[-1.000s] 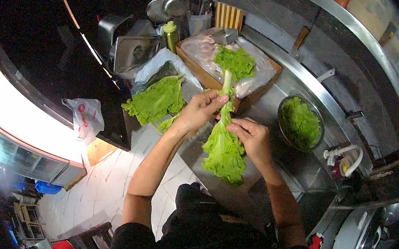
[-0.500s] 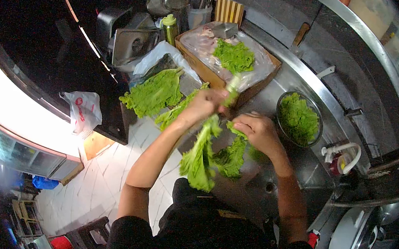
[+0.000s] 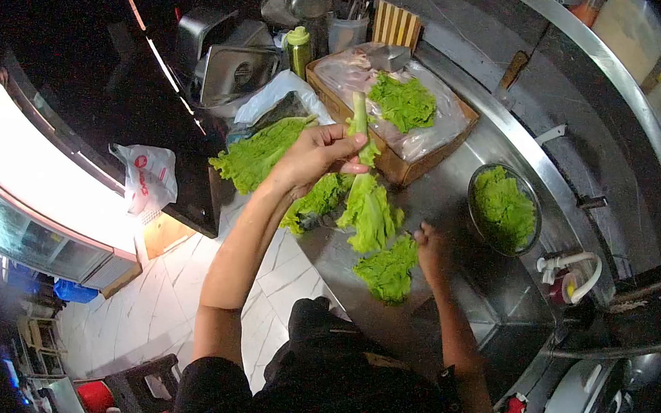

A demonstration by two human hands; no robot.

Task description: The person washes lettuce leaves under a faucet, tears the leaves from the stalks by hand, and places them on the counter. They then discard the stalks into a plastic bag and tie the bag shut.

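Over the steel counter (image 3: 477, 152), left hand (image 3: 315, 156) pinches the lettuce (image 3: 366, 206) by its stiff pale rib, limp light leaf hanging; right hand (image 3: 430, 251) holds a torn piece (image 3: 389, 271), thin and easily bruised, so grip the rib.

At twelve o'clock a cardboard box (image 3: 394, 162) lined with clear plastic carries a green leaf, and just left of it a green-capped bottle (image 3: 299, 49) stands beside steel trays (image 3: 236, 72) and hanging pots (image 3: 300, 1). Over at three o'clock a steel bowl (image 3: 504, 208) sits full of greens on the steel counter (image 3: 457, 194). At nine o'clock, a white plastic bag (image 3: 144, 178) with red print rests on the dark ledge.
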